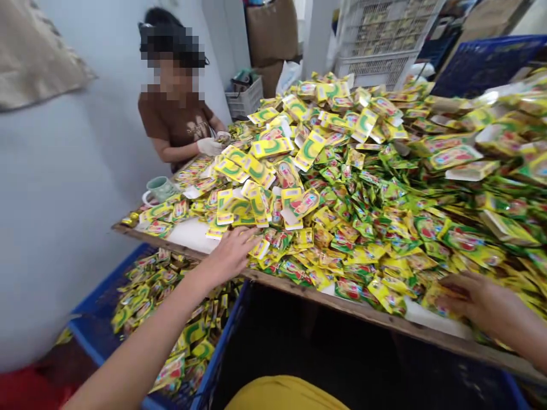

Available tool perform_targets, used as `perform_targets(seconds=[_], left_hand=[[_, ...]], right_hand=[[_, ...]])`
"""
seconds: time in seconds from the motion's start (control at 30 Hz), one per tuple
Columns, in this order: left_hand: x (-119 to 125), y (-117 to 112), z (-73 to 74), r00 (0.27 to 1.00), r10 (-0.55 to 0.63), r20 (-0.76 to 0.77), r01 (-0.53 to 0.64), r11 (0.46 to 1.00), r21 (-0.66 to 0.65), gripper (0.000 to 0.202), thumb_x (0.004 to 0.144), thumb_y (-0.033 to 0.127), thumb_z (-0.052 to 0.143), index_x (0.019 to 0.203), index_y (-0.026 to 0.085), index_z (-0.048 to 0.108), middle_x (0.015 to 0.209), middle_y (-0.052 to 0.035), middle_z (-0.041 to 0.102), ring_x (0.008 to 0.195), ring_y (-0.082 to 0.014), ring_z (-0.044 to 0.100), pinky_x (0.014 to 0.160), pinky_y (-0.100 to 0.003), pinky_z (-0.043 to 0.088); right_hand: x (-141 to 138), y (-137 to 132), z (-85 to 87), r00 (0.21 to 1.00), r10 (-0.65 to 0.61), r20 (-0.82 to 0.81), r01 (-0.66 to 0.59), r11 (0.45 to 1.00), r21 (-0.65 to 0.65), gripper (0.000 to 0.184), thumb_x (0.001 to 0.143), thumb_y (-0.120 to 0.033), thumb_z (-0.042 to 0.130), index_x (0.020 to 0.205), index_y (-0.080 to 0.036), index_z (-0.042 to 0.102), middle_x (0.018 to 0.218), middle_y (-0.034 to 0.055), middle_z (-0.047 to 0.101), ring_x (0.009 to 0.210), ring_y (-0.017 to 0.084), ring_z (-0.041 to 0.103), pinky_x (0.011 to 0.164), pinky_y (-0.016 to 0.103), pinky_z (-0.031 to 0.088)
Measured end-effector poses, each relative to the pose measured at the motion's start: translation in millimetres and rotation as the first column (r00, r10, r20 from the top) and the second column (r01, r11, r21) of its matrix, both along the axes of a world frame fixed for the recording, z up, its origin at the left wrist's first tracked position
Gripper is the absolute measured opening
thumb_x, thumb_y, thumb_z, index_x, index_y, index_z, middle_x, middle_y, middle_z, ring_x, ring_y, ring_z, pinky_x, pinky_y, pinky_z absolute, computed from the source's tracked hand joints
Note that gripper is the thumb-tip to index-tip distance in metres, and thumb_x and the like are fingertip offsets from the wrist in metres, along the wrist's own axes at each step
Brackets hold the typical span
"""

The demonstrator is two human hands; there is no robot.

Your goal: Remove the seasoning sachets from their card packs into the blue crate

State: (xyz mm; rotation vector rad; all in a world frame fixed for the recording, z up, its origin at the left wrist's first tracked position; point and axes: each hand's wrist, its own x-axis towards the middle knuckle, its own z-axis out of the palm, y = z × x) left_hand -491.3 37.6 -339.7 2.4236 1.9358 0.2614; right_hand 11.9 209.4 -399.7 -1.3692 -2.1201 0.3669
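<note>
A big heap of small yellow-green sachets [363, 193] covers the table [367, 312]. My left hand [233, 253] reaches over the table's front edge, its fingers lying on sachets at the heap's near left side; its fingers are partly hidden. My right hand [474, 299] rests at the near right of the heap, fingers curled around a few sachets [436, 296].
A blue crate [96, 324] with several sachets stands on the floor at the lower left. A person in a brown shirt [177, 122] works at the table's far left, wearing white gloves. A green mug [160, 189] sits near them. White crates [380, 42] and a blue crate [487, 65] stand behind.
</note>
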Motion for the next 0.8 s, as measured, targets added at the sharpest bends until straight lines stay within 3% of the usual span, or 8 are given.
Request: perform_targets(seconds=[0.13, 0.23, 0.3, 0.37, 0.43, 0.57, 0.67, 0.8], left_hand=[[5.6, 28.1, -8.3, 0.997, -0.065, 0.040, 0.067, 0.997, -0.036, 0.059, 0.073, 0.006, 0.051, 0.130, 0.021, 0.054, 0.128, -0.0117, 0.060, 0.120, -0.0299, 0.052, 0.098, -0.049, 0.037], [9.9, 34.7, -8.0, 0.932, 0.074, 0.354, -0.124, 0.985, 0.123, 0.037, 0.080, 0.022, 0.056, 0.117, 0.021, 0.064, 0.113, -0.0083, 0.069, 0.102, -0.0267, 0.063, 0.092, -0.041, 0.045], [27.1, 35.5, -2.0, 0.737, 0.186, 0.649, -0.375, 0.913, 0.164, 0.034, 0.081, 0.033, 0.060, 0.113, 0.021, 0.065, 0.104, -0.0060, 0.071, 0.091, -0.0232, 0.065, 0.084, -0.034, 0.050], [60.6, 34.4, 3.7, 0.501, 0.173, 0.848, -0.456, 0.885, 0.089, 0.042, 0.082, 0.035, 0.061, 0.121, 0.021, 0.059, 0.107, -0.0056, 0.070, 0.091, -0.0208, 0.065, 0.082, -0.030, 0.051], [104.7, 34.9, 3.3, 0.367, 0.104, 0.924, -0.317, 0.948, 0.019, 0.052, 0.082, 0.031, 0.062, 0.131, 0.021, 0.050, 0.110, -0.0060, 0.068, 0.092, -0.0185, 0.065, 0.083, -0.028, 0.052], [174.7, 49.0, -20.7, 0.358, 0.101, 0.928, -0.071, 0.994, -0.081, 0.053, 0.075, 0.021, 0.068, 0.126, 0.021, 0.055, 0.110, -0.0061, 0.068, 0.093, -0.0176, 0.065, 0.085, -0.027, 0.050], [183.6, 60.4, -38.0, 0.321, 0.132, 0.938, -0.078, 0.991, -0.113, 0.038, 0.073, 0.021, 0.069, 0.111, 0.018, 0.064, 0.105, -0.0058, 0.069, 0.096, -0.0202, 0.064, 0.088, -0.029, 0.048], [168.3, 62.7, -41.2, 0.218, 0.133, 0.967, -0.004, 0.991, -0.136, 0.027, 0.076, 0.026, 0.067, 0.102, 0.016, 0.067, 0.089, -0.0046, 0.069, 0.085, -0.0197, 0.063, 0.080, -0.029, 0.049]], right_hand=[[14.1, -30.3, 2.7, 0.972, 0.056, 0.229, -0.031, 0.993, -0.113, 0.020, 0.069, -0.045, 0.069, 0.073, -0.027, 0.062, 0.075, 0.0131, 0.064, 0.069, 0.024, 0.062, 0.063, 0.039, 0.044], [7.8, -57.1, 8.8, 0.978, 0.012, 0.208, 0.016, 0.991, -0.134, 0.021, 0.076, -0.036, 0.060, 0.093, -0.025, 0.064, 0.092, 0.0119, 0.070, 0.083, 0.027, 0.066, 0.072, 0.039, 0.049], [3.0, -66.1, 13.6, 0.989, -0.037, 0.146, 0.056, 0.990, -0.131, 0.023, 0.075, -0.038, 0.060, 0.092, -0.023, 0.066, 0.094, 0.0101, 0.071, 0.087, 0.028, 0.066, 0.075, 0.039, 0.050], [-2.1, -69.8, 20.2, 0.989, -0.142, 0.032, 0.146, 0.971, -0.188, 0.021, 0.072, -0.042, 0.065, 0.080, -0.022, 0.066, 0.077, 0.0065, 0.069, 0.072, 0.025, 0.065, 0.065, 0.035, 0.051], [-12.0, -70.9, 28.6, 0.954, -0.236, -0.184, 0.176, 0.940, -0.293, 0.025, 0.071, -0.046, 0.067, 0.071, -0.022, 0.062, 0.062, 0.0018, 0.062, 0.056, 0.020, 0.059, 0.053, 0.031, 0.048], [-57.3, -71.4, 49.5, 0.818, -0.215, -0.533, 0.054, 0.952, -0.301, 0.030, 0.073, -0.044, 0.069, 0.092, -0.021, 0.066, 0.081, 0.0025, 0.065, 0.068, 0.018, 0.059, 0.057, 0.029, 0.051], [-106.5, -74.3, 64.0, 0.801, -0.112, -0.589, -0.043, 0.969, -0.242, 0.032, 0.077, -0.039, 0.068, 0.104, -0.022, 0.065, 0.095, 0.0039, 0.065, 0.074, 0.018, 0.060, 0.061, 0.029, 0.051], [-164.7, -78.6, 64.1, 0.773, 0.012, -0.635, -0.060, 0.997, -0.054, 0.018, 0.085, -0.031, 0.061, 0.101, -0.023, 0.061, 0.091, 0.0036, 0.064, 0.076, 0.019, 0.061, 0.067, 0.031, 0.051]])
